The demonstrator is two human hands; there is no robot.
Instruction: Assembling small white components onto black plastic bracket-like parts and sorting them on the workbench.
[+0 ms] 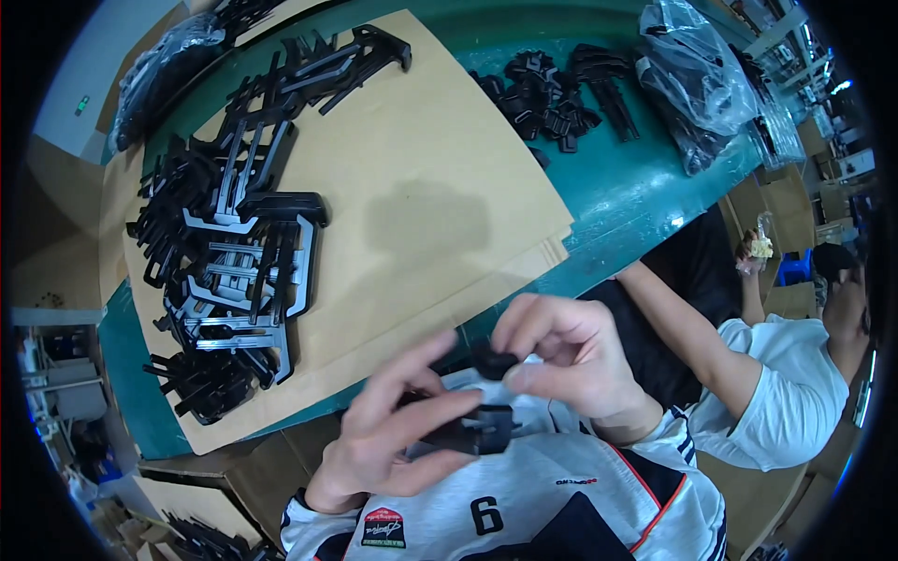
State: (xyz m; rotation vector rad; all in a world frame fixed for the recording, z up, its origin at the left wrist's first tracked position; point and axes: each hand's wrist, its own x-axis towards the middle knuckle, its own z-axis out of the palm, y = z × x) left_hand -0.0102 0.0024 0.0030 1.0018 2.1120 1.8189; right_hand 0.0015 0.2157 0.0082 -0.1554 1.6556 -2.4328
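Ahead of the left hand [388, 421], tan cardboard sheets [412, 234] lie on a green table [636, 192]; well ahead of the right hand [580, 360], a clear plastic bag [706, 79]; rightward, a co-worker's pale sleeve [786, 402].

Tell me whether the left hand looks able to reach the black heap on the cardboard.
Probably yes: nothing seems to stand between the left hand and the heap. But its fingers hold a black piece, which would likely have to be put down first.
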